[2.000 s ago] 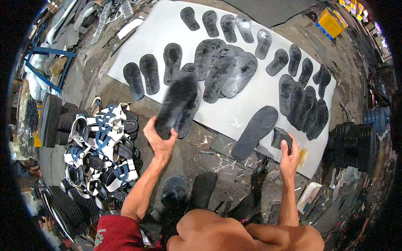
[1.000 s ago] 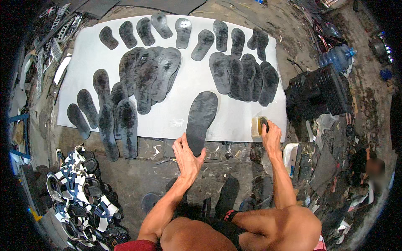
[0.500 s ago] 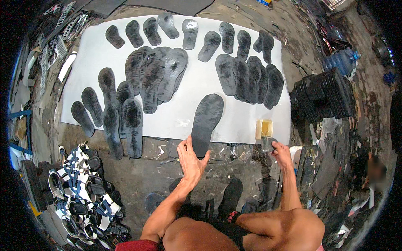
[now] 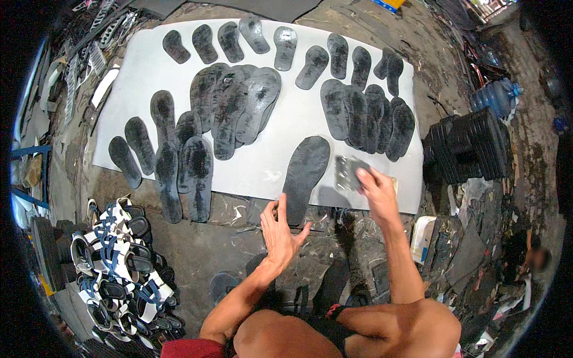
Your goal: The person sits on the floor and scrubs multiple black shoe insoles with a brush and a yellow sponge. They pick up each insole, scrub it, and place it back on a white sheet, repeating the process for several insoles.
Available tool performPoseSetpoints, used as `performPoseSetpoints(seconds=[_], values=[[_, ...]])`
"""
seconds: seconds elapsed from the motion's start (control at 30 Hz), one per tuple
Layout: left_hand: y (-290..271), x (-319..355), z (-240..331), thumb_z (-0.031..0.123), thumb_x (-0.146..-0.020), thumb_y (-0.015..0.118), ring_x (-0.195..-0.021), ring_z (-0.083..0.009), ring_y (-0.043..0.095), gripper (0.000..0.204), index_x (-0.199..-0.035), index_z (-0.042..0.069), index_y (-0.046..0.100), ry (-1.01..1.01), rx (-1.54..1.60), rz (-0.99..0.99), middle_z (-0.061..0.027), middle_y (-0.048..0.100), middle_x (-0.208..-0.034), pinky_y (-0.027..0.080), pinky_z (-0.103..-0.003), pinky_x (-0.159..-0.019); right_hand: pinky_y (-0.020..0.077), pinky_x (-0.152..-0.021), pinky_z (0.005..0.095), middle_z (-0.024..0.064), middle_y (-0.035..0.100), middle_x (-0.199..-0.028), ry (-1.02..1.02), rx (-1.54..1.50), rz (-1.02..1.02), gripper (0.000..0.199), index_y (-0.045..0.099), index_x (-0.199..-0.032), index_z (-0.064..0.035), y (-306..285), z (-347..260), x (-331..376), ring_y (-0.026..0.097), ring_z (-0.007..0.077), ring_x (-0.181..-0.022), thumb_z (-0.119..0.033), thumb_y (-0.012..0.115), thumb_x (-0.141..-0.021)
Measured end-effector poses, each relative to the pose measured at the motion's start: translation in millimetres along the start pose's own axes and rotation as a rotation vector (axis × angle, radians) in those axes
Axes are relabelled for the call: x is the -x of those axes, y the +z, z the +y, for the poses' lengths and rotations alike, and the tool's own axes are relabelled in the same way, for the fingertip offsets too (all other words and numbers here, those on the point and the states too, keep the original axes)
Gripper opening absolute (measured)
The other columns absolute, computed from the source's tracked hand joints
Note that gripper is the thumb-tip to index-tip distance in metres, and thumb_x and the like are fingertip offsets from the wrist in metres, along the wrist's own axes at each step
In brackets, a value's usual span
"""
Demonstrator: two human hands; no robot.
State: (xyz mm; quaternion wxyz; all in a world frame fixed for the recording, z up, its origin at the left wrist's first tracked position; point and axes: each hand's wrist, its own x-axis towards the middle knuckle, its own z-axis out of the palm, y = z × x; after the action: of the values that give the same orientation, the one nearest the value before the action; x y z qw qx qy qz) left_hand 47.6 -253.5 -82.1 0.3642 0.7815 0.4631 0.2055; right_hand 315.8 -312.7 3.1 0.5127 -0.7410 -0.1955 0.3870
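A long dark shoe sole [image 4: 305, 174] lies on the white sheet [image 4: 286, 125], its heel end near the sheet's front edge. My left hand [image 4: 277, 230] hovers just below that heel, fingers spread and holding nothing. My right hand [image 4: 373, 186] is raised over the sheet's right front corner and grips a grey, blurred brush-like tool [image 4: 348, 172] just right of the sole. Several more dark soles [image 4: 239, 107] lie in rows and overlapping stacks across the sheet.
A heap of blue-and-white strapped sandals [image 4: 113, 262] sits at the lower left. A black stack of soles [image 4: 465, 152] and a blue water jug [image 4: 495, 95] stand at the right. Scraps and debris litter the dirt floor. My bent knees fill the bottom edge.
My left hand has let go of the long sole, which now lies flat on the sheet. My right hand lifted the grey tool from the sheet's corner and moved it left toward the sole.
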Motion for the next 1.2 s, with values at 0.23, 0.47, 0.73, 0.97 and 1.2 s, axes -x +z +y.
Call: performPoseSetpoints(seconds=[0.23,0.47,0.73,0.97,1.2], values=[[4,4,-9,0.025,-0.089,0.09,-0.132,-0.0448,0.051,0.086,-0.165,0.013,0.052,0.086,-0.187,-0.074,-0.0266,0.053,-0.145,0.044,-0.056,-0.107,0.0514,-0.068,0.0444,0.0197,0.067,-0.076,-0.391,0.624,0.246,0.036,0.075,-0.113,0.0085,83,39,-71,0.067,0.0278,-0.071,-0.026,0.074,-0.105],[-3,1,-6,0.025,-0.09,0.088,-0.133,-0.0444,0.051,0.081,-0.163,0.011,0.055,0.103,-0.168,-0.113,-0.0274,0.055,-0.142,0.043,-0.057,-0.108,0.0559,-0.095,0.0543,0.0294,0.078,-0.111,-0.573,0.822,0.166,0.03,0.076,-0.123,0.0053,82,0,-105,0.075,0.0466,-0.104,-0.014,0.072,-0.1],[-8,0,-8,0.031,-0.087,0.092,-0.13,-0.0422,0.051,0.086,-0.164,0.018,0.056,0.082,-0.153,-0.115,-0.0241,0.054,-0.141,0.042,-0.057,-0.107,0.0533,-0.107,0.0475,0.0116,0.079,-0.118,-0.999,0.899,-0.704,0.036,0.079,-0.126,-0.0114,90,-19,-110,0.067,0.0359,-0.117,-0.004,0.075,-0.09],[-2,-1,-18,0.033,-0.087,0.092,-0.126,-0.0406,0.052,0.088,-0.165,0.019,0.055,0.127,-0.158,-0.082,-0.0229,0.055,-0.139,0.042,-0.056,-0.103,0.0564,-0.103,0.0487,0.016,0.074,-0.117,-0.776,1.107,-0.246,0.045,0.075,-0.135,-0.0093,28,6,-92,0.068,0.038,-0.115,-0.002,0.074,-0.091],[-7,-25,3,0.029,-0.089,0.089,-0.129,-0.0413,0.05,0.08,-0.16,0.008,0.058,0.096,-0.15,-0.131,-0.0242,0.052,-0.143,0.041,-0.053,-0.105,0.0563,-0.093,0.0535,0.0229,0.072,-0.112,-0.842,0.953,-0.134,0.036,0.072,-0.133,-0.0048,42,-8,-114,0.069,0.0457,-0.105,-0.004,0.075,-0.098]])
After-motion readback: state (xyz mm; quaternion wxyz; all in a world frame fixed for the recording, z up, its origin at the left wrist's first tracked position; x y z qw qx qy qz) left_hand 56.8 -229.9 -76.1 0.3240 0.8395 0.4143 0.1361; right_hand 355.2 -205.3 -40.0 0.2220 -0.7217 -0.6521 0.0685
